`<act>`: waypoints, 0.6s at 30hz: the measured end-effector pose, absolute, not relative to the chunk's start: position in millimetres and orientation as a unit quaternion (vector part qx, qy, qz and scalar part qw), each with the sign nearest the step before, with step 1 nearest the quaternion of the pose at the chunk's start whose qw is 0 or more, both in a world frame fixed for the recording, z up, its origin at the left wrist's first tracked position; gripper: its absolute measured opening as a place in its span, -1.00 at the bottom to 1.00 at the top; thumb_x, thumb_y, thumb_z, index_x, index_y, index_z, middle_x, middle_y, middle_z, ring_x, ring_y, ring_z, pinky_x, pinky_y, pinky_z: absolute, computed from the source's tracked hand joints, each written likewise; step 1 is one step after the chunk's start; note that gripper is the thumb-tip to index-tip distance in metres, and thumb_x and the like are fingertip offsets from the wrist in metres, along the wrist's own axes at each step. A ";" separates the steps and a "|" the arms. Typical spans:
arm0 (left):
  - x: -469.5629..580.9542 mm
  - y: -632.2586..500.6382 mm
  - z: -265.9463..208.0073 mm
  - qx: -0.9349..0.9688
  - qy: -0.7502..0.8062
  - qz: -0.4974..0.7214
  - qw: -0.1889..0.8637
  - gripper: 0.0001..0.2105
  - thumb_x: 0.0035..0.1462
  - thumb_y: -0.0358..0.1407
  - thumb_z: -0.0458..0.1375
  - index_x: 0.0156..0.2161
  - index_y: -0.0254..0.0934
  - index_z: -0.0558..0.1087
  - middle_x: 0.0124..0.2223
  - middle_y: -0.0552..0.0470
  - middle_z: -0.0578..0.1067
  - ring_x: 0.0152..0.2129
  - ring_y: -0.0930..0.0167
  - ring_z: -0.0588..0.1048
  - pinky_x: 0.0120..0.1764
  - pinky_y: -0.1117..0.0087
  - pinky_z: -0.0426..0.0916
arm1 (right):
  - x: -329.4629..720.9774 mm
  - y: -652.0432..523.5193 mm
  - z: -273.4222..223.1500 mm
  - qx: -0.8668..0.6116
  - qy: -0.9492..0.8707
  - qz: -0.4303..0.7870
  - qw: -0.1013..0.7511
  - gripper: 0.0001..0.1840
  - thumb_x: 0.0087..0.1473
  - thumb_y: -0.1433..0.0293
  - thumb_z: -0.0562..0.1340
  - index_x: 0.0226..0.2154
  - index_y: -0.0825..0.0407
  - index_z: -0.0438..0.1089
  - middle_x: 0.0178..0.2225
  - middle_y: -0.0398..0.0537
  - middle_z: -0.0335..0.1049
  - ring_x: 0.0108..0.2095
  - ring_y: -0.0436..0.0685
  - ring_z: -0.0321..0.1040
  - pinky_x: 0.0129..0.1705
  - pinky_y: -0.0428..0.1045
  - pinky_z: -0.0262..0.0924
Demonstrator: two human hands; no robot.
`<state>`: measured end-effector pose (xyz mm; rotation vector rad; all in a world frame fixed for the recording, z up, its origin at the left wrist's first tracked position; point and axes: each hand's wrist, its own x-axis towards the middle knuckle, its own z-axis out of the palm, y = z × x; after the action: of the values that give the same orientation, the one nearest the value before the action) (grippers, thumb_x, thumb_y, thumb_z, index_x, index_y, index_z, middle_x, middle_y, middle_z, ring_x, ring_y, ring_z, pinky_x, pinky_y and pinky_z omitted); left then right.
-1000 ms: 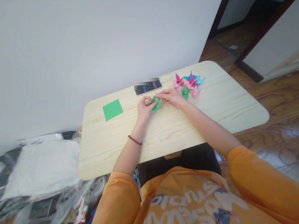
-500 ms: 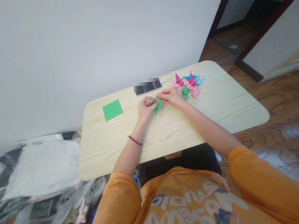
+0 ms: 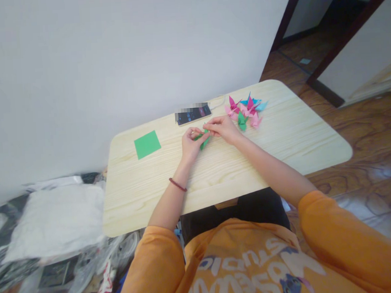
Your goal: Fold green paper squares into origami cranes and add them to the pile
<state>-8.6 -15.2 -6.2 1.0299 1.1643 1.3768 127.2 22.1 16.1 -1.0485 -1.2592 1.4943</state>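
Observation:
Between my hands is a folded green origami paper [image 3: 204, 142], partly covered by fingers. My left hand [image 3: 191, 143] pinches it from the left, thumb on top. With thumb and fingertips, my right hand [image 3: 223, 128] grips its upper right part. Just right of that hand lie several paper cranes: a green crane [image 3: 242, 121], a magenta crane [image 3: 233, 103], a pink crane [image 3: 255, 121] and a blue crane [image 3: 261, 105]. A flat green paper square [image 3: 147, 144] rests on the left of the table.
A phone [image 3: 193, 114] with a white cable [image 3: 219, 102] lies at the back of the pale wooden table [image 3: 145, 190], against the wall [image 3: 135, 57]. Left of the table, on the floor, are a white bag [image 3: 60, 220] and clutter. A doorway stands at the right.
The green paper has turned and tilted between my fingers, so less of its flat face shows. My hands have drawn slightly closer together; everything else on the table stays put.

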 end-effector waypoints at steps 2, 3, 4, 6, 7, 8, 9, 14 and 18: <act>-8.7 -15.8 -5.0 0.422 0.485 0.569 0.513 -0.56 -0.38 -0.24 0.48 -0.44 -0.25 0.31 -0.46 0.15 0.54 -0.58 0.54 0.47 -0.40 0.50 0.33 | 127.7 22.2 17.0 -0.426 -0.501 0.606 0.447 -0.77 -0.24 0.32 0.42 -0.57 0.13 0.44 -0.74 -0.22 0.21 -0.68 -0.13 0.02 -0.65 -0.12 -0.16; -8.7 -16.0 -4.5 0.420 0.485 0.568 0.515 -0.54 -0.39 -0.23 0.48 -0.44 -0.25 0.29 -0.46 0.15 0.54 -0.58 0.53 0.47 -0.41 0.50 0.33 | 127.9 22.3 17.3 -0.427 -0.498 0.608 0.447 -0.77 -0.24 0.32 0.42 -0.57 0.13 0.44 -0.74 -0.22 0.21 -0.68 -0.13 0.02 -0.65 -0.12 -0.16; -8.8 -16.0 -4.1 0.421 0.484 0.567 0.516 -0.54 -0.40 -0.23 0.48 -0.45 -0.25 0.28 -0.46 0.15 0.54 -0.57 0.53 0.47 -0.41 0.49 0.33 | 128.2 22.6 17.5 -0.426 -0.496 0.611 0.447 -0.77 -0.23 0.32 0.42 -0.58 0.13 0.43 -0.74 -0.22 0.21 -0.68 -0.13 0.02 -0.65 -0.12 -0.17; -8.9 -15.8 -3.9 0.427 0.484 0.565 0.513 -0.53 -0.41 -0.23 0.48 -0.46 -0.25 0.27 -0.47 0.15 0.54 -0.57 0.53 0.47 -0.41 0.49 0.33 | 128.9 23.5 17.3 -0.423 -0.491 0.617 0.446 -0.76 -0.22 0.31 0.42 -0.58 0.13 0.42 -0.74 -0.22 0.20 -0.68 -0.13 0.01 -0.65 -0.13 -0.19; -8.9 -15.5 -4.1 0.431 0.485 0.564 0.511 -0.53 -0.42 -0.23 0.48 -0.47 -0.25 0.27 -0.48 0.15 0.53 -0.56 0.53 0.47 -0.41 0.49 0.33 | 129.4 24.1 17.1 -0.421 -0.490 0.620 0.445 -0.75 -0.22 0.30 0.42 -0.58 0.13 0.41 -0.74 -0.22 0.20 -0.68 -0.13 0.00 -0.65 -0.13 -0.20; -9.0 -15.2 -4.5 0.435 0.486 0.561 0.509 -0.52 -0.43 -0.23 0.49 -0.47 -0.25 0.27 -0.49 0.16 0.52 -0.57 0.53 0.46 -0.42 0.50 0.32 | 130.0 24.8 16.7 -0.418 -0.489 0.622 0.446 -0.74 -0.21 0.30 0.42 -0.58 0.13 0.40 -0.74 -0.22 0.19 -0.68 -0.13 0.00 -0.65 -0.13 -0.21; -9.1 -14.9 -4.9 0.438 0.489 0.559 0.507 -0.52 -0.44 -0.23 0.49 -0.48 -0.25 0.27 -0.50 0.16 0.52 -0.57 0.53 0.46 -0.42 0.50 0.31 | 130.6 25.7 16.3 -0.417 -0.489 0.622 0.447 -0.73 -0.20 0.29 0.42 -0.58 0.12 0.40 -0.73 -0.23 0.19 -0.68 -0.13 0.00 -0.65 -0.13 -0.22; -10.2 -14.0 -6.8 0.445 0.496 0.551 0.502 -0.52 -0.45 -0.25 0.49 -0.49 -0.26 0.26 -0.52 0.16 0.48 -0.54 0.51 0.46 -0.39 0.48 0.32 | 132.7 29.0 13.8 -0.426 -0.508 0.608 0.437 -0.66 -0.17 0.21 0.42 -0.58 0.10 0.35 -0.74 -0.26 0.15 -0.68 -0.13 -0.02 -0.64 -0.13 -0.23; -11.6 -13.1 -7.3 0.455 0.491 0.547 0.503 -0.55 -0.41 -0.27 0.47 -0.49 -0.26 0.27 -0.49 0.15 0.49 -0.52 0.51 0.47 -0.34 0.47 0.32 | 131.5 29.8 12.4 -0.449 -0.530 0.572 0.436 -0.60 -0.14 0.14 0.41 -0.61 0.08 0.31 -0.78 -0.29 0.09 -0.71 -0.14 -0.07 -0.63 -0.12 -0.23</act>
<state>-11.6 -13.1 -7.3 1.0983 1.1866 1.3200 131.5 29.8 12.4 -1.1178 -1.3194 1.4242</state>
